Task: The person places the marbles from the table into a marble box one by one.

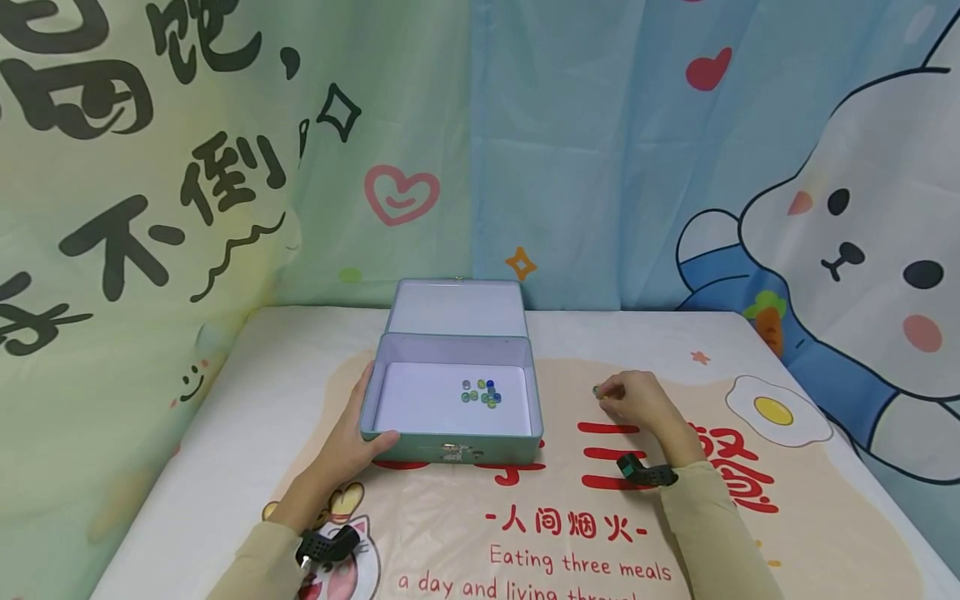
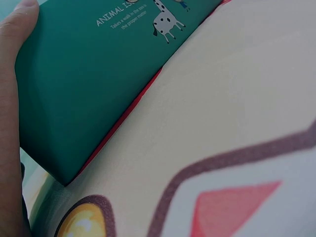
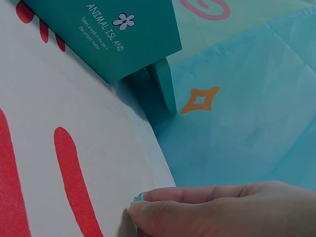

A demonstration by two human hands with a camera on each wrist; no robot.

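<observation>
A green tin box with a white inside stands on the table with its lid opened toward the back. Several small glass marbles, blue, green and clear, lie on its floor, right of the middle. My left hand grips the box at its left side, thumb at the front left corner. To the right of the box, my right hand pinches a greenish marble between thumb and fingertips, close above the table. Most of this marble is hidden by the fingers.
A printed cloth with red lettering and a fried egg picture covers the table. Behind it hangs a curtain with hearts and a white cartoon animal. Each wrist wears a black strap.
</observation>
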